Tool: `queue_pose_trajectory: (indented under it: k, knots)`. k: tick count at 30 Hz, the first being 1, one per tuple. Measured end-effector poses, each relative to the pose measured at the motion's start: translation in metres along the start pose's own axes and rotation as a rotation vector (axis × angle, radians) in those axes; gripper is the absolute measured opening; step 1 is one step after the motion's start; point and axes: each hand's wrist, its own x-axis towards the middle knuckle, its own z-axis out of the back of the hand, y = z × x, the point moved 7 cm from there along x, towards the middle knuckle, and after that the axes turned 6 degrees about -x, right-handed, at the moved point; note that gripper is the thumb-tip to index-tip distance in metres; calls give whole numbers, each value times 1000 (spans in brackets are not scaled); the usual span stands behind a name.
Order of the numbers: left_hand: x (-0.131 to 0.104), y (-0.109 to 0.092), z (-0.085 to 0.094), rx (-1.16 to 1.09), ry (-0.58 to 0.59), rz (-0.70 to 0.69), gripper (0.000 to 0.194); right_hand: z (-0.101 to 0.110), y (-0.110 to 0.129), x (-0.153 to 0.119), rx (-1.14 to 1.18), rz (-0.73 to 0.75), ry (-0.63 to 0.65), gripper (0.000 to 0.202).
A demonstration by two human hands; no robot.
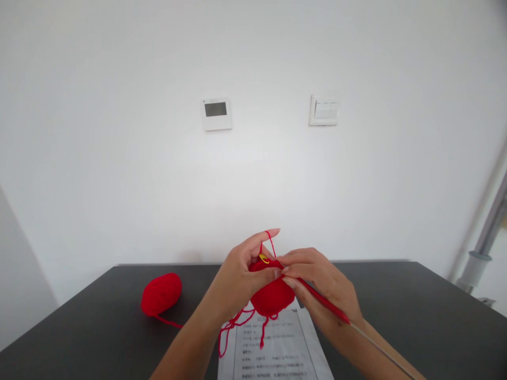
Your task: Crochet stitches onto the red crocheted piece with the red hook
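A person works red yarn above a dark bench (79,338), both hands meeting near its middle as I look on. The left hand (241,269) grips a round red piece (273,298), thumb pressed flat across its near face, while the index finger points out to the right with a strand (271,243) of yarn looped over it. The right hand (328,279) grasps a red-handled hook (325,302), its fingertips pinched close to the left thumb at the piece's upper right edge. The hook's pale end slants back across the right wrist; its working tip is hidden from me at the fingers. A small yellow marker (263,259) sits at the piece's top edge, just beside the left hand. From the lower edge a short tail (263,335) hangs over a printed sheet (269,353), whose lines are too blurred to read. Loose loops (226,333) of yarn trail by the sheet's left side. The ball (161,294) rests well to the left on the bench, a strand running from it toward the left forearm. On the white wall beyond are a display panel (216,114) and a switch (324,111).
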Motion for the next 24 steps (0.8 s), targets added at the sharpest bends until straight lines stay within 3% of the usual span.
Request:
queue_pose_trajectory:
  k: [8,13,16,24]
  knots:
    - [-4,-2,4,290,-140,-89,51,-26,-13,-13,-103,-106,15,8]
    - [2,9,-8,-98,-11,30,58,-24,-14,-19,-173,-64,-35,6]
    - [5,13,-8,-260,58,102,63,-21,-7,-14,-184,27,10,7]
    - [2,14,7,-264,172,181,58,-1,8,5,-64,40,53,13]
